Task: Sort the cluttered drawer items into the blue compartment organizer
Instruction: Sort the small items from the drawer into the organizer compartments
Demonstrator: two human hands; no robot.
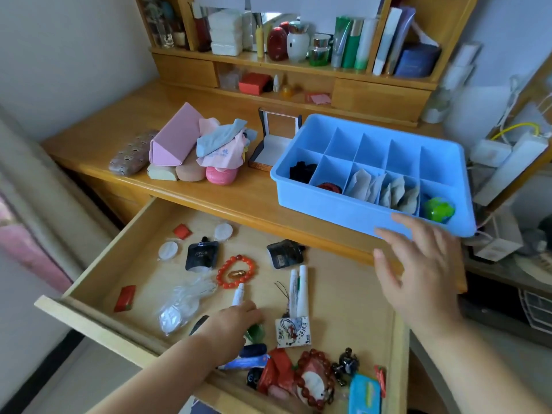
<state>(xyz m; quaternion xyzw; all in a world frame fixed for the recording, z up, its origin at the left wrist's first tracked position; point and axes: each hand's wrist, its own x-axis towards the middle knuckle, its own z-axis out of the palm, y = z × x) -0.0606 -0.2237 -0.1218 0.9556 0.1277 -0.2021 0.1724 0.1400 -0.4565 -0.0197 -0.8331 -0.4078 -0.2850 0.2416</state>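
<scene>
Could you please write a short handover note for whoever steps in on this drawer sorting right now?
Left hand: down in the open drawer, fingers closing on a small green item; grip not clearly visible.
Right hand: open, empty, hovering at the front edge of the blue organizer on the desk.
Done: the organizer's front row holds a dark item, a red item, paper packets and a green ball; its back row looks empty.
Left: orange bead bracelet, black pouch, white tubes and other drawer clutter.
</scene>
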